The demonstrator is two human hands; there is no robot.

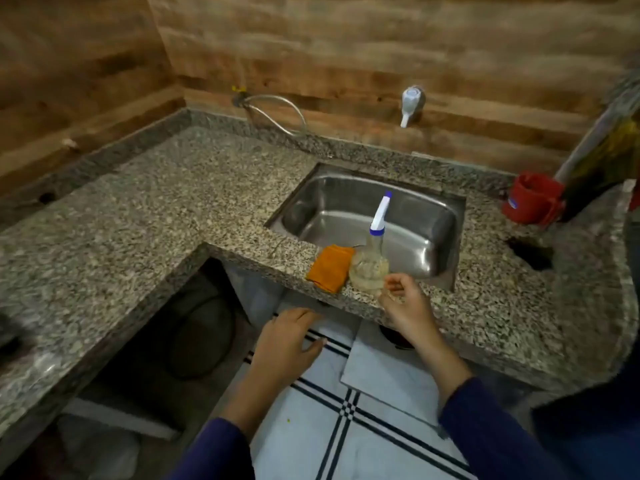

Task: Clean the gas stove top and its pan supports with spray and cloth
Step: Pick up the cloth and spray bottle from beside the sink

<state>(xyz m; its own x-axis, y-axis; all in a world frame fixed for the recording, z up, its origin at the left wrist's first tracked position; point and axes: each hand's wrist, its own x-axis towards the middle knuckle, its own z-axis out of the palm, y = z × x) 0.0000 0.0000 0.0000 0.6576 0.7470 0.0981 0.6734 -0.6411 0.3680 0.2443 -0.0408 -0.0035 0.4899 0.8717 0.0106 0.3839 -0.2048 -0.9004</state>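
A clear spray bottle with a white and blue trigger head stands on the granite counter's front edge, in front of the sink. A folded orange cloth lies just left of it, touching the bottle. My right hand hovers at the bottle's lower right side, fingers loosely curled, holding nothing. My left hand hangs lower, below the counter edge, fingers spread and empty. No gas stove shows in this view, apart from a dark blurred shape at the far left edge.
A steel sink is set in the L-shaped granite counter. A white tap and a metal hose are on the wooden wall. A red cup stands right. A hole is cut in the counter.
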